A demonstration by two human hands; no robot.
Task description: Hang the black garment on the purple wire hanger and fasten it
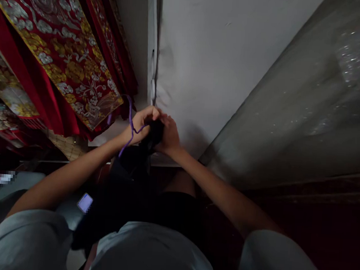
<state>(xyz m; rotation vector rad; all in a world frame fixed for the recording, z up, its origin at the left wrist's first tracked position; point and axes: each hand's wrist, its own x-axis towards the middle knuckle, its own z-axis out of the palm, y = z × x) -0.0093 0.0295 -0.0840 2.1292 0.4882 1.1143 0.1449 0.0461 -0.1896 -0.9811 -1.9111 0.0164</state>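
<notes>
My left hand (141,122) and my right hand (169,135) meet in front of me, both closed on a bunched black fabric (154,133) held between them. The dark cloth hangs down from the hands toward my lap. A thin purple cord (130,123) loops over my left hand and trails down past the wrist. Fingers of both hands are curled tight around the top of the cloth.
Red cloths with gold and silver embroidery (65,57) hang at the left. A white wall panel (210,59) stands ahead, with a grey glittery sheet (308,107) slanting at the right. A lit phone (85,203) lies at lower left near my knee.
</notes>
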